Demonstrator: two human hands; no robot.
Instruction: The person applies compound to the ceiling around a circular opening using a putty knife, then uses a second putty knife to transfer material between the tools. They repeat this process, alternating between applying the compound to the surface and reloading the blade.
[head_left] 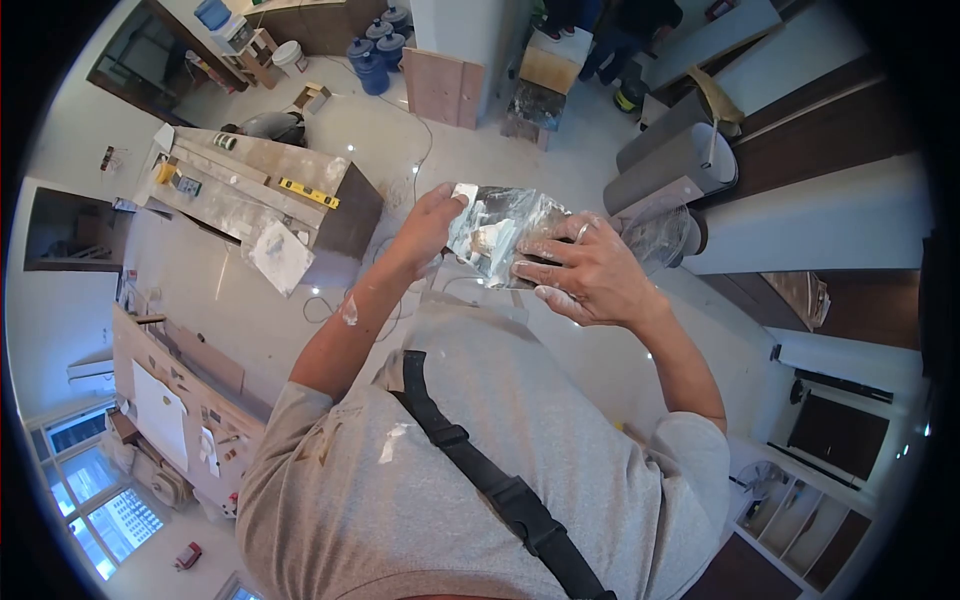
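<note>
1. Head view: I'm seeing a shiny packet (492, 232) beyond the gray shirt (560, 430), long axis running left to right.
2. Left hand (433, 225) is pinching one end.
3. Right hand (592, 268), half open, is lying across the other.

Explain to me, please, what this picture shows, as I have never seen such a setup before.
There is no machine here: you see a person's two bare hands. The one picture comes from a camera on the person's head, looking forward and down, so the shirt and strap show below.

The left hand grips one end of a shiny, white-smeared packet; the right hand rests on the other end, fingers spread. What is inside, I cannot tell.

On the bench at the picture's left lie a yellow level and, at a corner, a pale board.
</note>
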